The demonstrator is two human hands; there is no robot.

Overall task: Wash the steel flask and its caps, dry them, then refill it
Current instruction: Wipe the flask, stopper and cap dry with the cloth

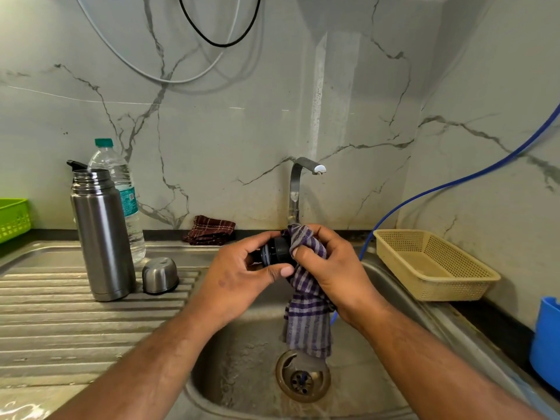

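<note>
The steel flask [101,234] stands upright and uncapped on the ribbed drainboard at the left. Its steel outer cap [159,275] sits upside down just right of the flask's base. Over the sink, my left hand [242,274] grips the black inner stopper cap [277,251] by its sides. My right hand [325,265] holds a purple checked cloth [307,316] pressed around the stopper's right end. The cloth's loose end hangs down toward the drain.
A clear water bottle [122,189] with a green lid stands behind the flask. A folded maroon cloth [209,230] lies by the wall. The tap [298,183] rises behind my hands. A beige basket [433,265], a blue container [547,338] and the sink's drain [302,378] are nearby.
</note>
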